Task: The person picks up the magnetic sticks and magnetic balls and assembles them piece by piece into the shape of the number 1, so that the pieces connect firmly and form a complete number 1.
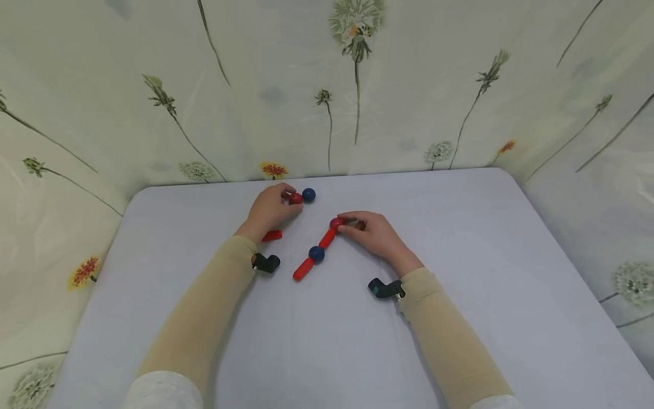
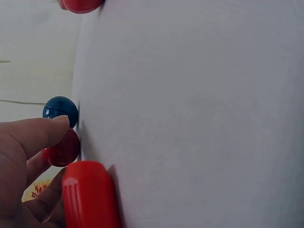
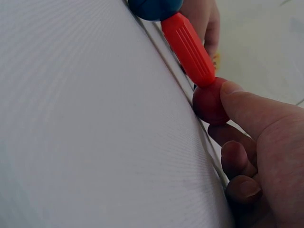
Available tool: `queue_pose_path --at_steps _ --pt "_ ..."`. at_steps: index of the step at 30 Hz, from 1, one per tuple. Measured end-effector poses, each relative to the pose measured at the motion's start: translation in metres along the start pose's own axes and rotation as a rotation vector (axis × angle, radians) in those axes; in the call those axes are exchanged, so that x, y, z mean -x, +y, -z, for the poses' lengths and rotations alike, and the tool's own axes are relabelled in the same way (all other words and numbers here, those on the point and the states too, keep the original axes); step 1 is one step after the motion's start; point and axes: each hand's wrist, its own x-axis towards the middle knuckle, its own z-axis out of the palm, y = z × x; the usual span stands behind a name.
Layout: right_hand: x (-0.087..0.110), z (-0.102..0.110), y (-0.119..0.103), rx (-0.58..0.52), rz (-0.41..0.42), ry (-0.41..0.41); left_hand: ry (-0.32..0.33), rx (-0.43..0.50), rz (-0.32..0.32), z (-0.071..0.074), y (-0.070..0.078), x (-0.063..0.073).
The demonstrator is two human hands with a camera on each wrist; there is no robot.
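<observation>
My left hand (image 1: 273, 205) is at the back of the table, thumb and fingers pinching a red ball (image 1: 295, 198). A blue ball (image 1: 309, 195) sits against that ball on its right. By the left wrist lies a loose red rod (image 1: 272, 235) with grooved sides, partly hidden by the hand; the left wrist view shows its end (image 2: 90, 194) up close. With thumb and fingertips, my right hand (image 1: 372, 230) pinches another red ball (image 3: 207, 103). This ball ends a slanting chain: a red rod (image 1: 327, 238), a second blue ball (image 1: 317, 254) and another red rod (image 1: 304, 269) nearest me.
A white-covered table (image 1: 485, 238) carries all the pieces. Behind it hangs a pale curtain (image 1: 286, 68) printed with dandelions. Small black cameras (image 1: 385, 288) are strapped at both wrists, over beige sleeves (image 1: 449, 335).
</observation>
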Motion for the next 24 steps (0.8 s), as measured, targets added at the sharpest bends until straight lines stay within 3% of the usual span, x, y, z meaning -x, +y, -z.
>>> queue_pose_path --at_steps 17,24 --pt "-0.001 -0.001 0.002 0.014 -0.002 -0.003 0.016 -0.01 0.02 0.002 -0.002 0.006" --pt "0.0 -0.001 0.003 0.009 0.0 -0.001 0.027 0.028 0.04 0.01 0.003 0.017"
